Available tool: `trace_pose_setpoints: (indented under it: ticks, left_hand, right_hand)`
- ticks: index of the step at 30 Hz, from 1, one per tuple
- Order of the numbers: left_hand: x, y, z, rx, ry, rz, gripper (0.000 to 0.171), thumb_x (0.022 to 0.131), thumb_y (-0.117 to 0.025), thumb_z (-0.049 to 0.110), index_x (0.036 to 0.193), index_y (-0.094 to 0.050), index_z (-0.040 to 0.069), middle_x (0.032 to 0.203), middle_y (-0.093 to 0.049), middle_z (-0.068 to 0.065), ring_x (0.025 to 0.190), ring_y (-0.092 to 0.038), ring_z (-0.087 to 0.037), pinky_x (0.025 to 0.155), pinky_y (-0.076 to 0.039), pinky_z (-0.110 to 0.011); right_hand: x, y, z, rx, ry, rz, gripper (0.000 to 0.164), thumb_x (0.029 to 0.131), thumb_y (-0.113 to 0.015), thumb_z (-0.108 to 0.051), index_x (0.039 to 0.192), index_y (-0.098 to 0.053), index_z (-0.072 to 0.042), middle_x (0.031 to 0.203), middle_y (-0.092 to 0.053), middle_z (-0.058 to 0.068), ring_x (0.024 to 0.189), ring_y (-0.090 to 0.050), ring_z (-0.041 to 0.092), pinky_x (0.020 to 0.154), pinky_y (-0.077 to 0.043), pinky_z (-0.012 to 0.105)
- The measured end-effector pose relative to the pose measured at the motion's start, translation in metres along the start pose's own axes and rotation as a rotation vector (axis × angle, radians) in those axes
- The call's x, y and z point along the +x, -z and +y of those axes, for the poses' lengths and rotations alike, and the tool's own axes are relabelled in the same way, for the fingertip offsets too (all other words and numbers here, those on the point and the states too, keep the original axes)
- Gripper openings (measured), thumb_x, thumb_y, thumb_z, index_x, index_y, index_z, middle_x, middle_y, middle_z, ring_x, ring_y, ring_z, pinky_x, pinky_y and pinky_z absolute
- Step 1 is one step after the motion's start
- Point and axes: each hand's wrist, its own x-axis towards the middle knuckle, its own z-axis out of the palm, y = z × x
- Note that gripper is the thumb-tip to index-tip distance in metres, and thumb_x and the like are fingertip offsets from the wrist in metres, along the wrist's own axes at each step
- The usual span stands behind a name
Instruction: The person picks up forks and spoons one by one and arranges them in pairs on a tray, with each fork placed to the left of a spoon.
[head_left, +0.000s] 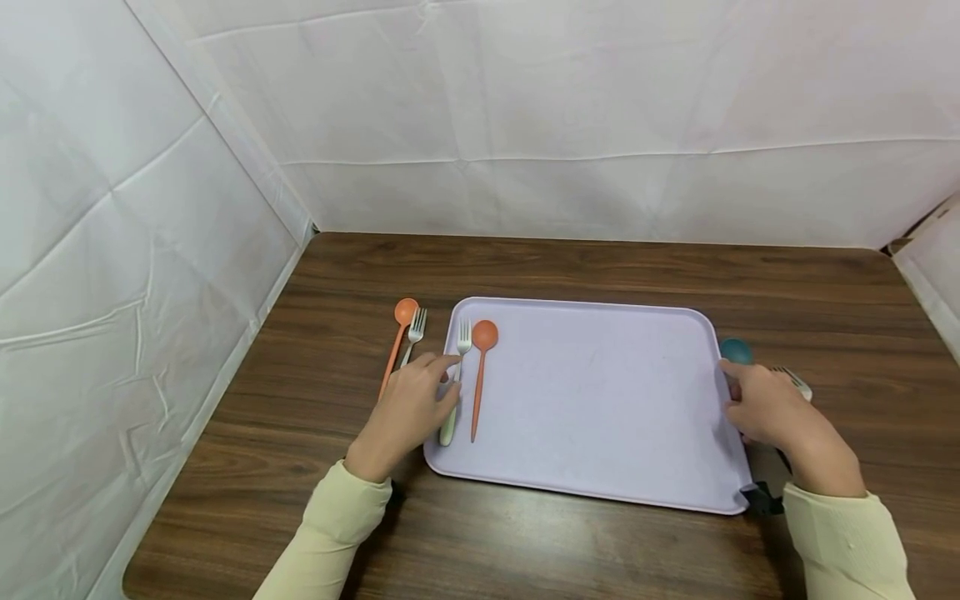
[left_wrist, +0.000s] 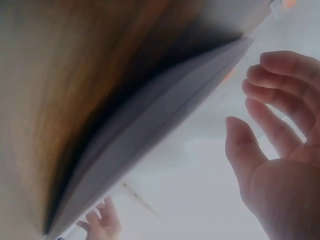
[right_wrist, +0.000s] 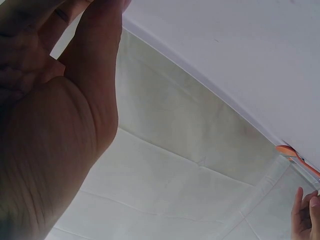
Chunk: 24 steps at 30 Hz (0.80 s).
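Note:
A pale lilac tray (head_left: 600,400) lies flat on the table. Along its left side rest a fork (head_left: 464,335) with a light green handle and an orange spoon (head_left: 484,335). Over the tray's left rim, my left hand (head_left: 408,398) hovers beside that fork, thumb and fingers apart and holding nothing in the left wrist view. At the opposite rim is my right hand (head_left: 768,407), its fingertips by the edge; whether they touch it is hard to see. Beyond it lie a teal spoon (head_left: 736,351) and another fork (head_left: 802,387), both partly hidden by the hand.
Left of the tray, a second orange spoon (head_left: 406,312) and another fork (head_left: 417,325) lie on the dark wooden table (head_left: 570,267), partly behind the left hand. White sheeting (head_left: 570,192) stands along the table's back and left sides.

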Motion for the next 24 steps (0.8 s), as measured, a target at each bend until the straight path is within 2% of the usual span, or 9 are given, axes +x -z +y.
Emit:
trace_pose_setpoints:
  ticks: [8,16,24]
  left_hand:
    - [-0.003,0.002,-0.004,0.005,0.011,-0.001,0.030,0.079,-0.068,0.013,0.108,-0.067,0.003,0.078,-0.059,-0.005,0.060,-0.047,-0.011,0.052,-0.040,-0.027]
    - [-0.006,0.006,-0.009,0.013,0.022,0.033,0.031,0.078,-0.069,0.012,0.107,-0.067,0.003,0.088,-0.062,-0.007,0.072,-0.056,-0.018,0.061,-0.048,-0.035]
    - [-0.007,0.008,-0.012,-0.006,0.023,0.043,0.030,0.079,-0.068,0.012,0.107,-0.067,0.003,0.089,-0.063,-0.008,0.077,-0.059,-0.019,0.065,-0.049,-0.037]
  right_hand:
    - [0.000,-0.001,-0.001,-0.002,0.002,0.009,0.062,0.079,-0.056,0.003,0.132,-0.029,0.020,0.077,-0.050,0.016,0.050,-0.054,0.015,0.047,-0.046,0.032]
    - [-0.001,-0.001,-0.001,0.002,0.000,0.012,0.062,0.079,-0.055,0.003,0.132,-0.029,0.020,0.077,-0.050,0.016,0.049,-0.053,0.015,0.047,-0.046,0.032]
    - [-0.001,0.000,-0.001,0.005,-0.003,0.006,0.062,0.080,-0.056,0.002,0.133,-0.028,0.020,0.078,-0.050,0.016,0.049,-0.054,0.014,0.047,-0.046,0.032]
